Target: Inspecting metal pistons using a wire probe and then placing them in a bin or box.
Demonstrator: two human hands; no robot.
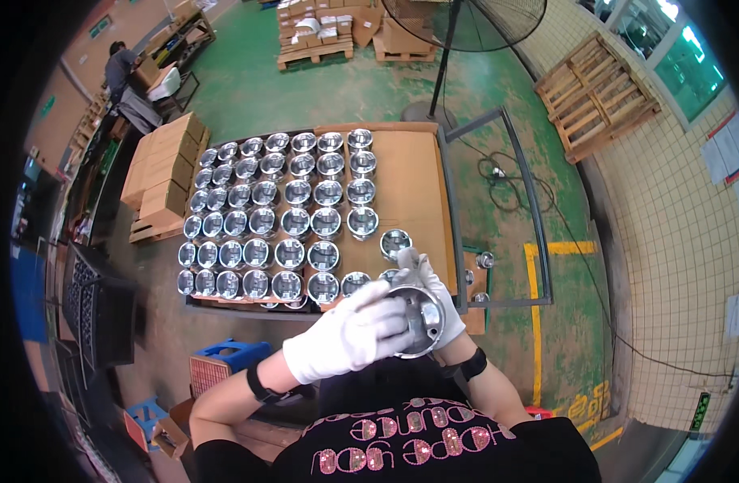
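Note:
In white gloves, both my hands hold a shiny metal piston close in front of my body, its hollow side turned up. My right hand grips it from the far right side and is partly hidden behind it. The bent fingers of my left hand reach over its left rim; their tips are hidden. Just beyond my hands, one piston stands on the cardboard sheet. Rows of similar pistons cover the left and middle of that sheet, hollow sides up.
A metal frame juts from the table's right side, with a few pistons below it. Cardboard boxes stand left, near a blue stool. A floor fan stands beyond the table. Another person works at far left.

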